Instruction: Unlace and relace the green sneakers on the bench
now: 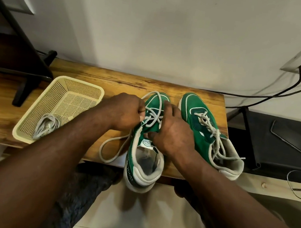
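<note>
Two green shoes sit on the bench (93, 76). The left shoe (144, 167) is in the middle, and its heel sticks out over the front edge. The left hand (127, 111) is curled and pinches its lace (111, 147) near the top holes. The right hand (172, 133) rests on this shoe with its fingers flat. The right shoe (197, 108) stands just beside it, laced. A spare lace (46, 125) lies coiled in the basket (92, 87).
</note>
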{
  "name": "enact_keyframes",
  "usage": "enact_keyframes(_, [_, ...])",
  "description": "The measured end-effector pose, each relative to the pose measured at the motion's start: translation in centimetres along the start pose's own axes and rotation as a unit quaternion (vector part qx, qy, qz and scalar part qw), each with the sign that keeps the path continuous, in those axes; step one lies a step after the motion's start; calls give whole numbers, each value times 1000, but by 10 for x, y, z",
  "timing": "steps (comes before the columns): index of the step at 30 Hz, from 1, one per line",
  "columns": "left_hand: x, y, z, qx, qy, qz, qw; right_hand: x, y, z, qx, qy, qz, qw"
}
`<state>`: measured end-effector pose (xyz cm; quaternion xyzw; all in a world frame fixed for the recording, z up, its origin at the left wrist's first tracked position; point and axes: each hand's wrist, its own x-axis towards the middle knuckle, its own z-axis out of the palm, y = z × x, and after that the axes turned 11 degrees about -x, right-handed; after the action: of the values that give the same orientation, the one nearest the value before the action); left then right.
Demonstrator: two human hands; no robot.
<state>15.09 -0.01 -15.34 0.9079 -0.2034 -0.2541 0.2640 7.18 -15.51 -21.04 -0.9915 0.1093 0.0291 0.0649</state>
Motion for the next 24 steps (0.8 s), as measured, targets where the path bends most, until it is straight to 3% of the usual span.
enact_keyframes(9, [3,3,9,-33,8,-8,999,1,-1,5,-35,12,-38,999])
enact_keyframes(19, [-1,18,16,109,28,37,993,1,-2,3,-49,1,-40,998])
enact_keyframes(24, [1,16,21,90,37,5,995,2,-2,1,-61,-15,-44,997])
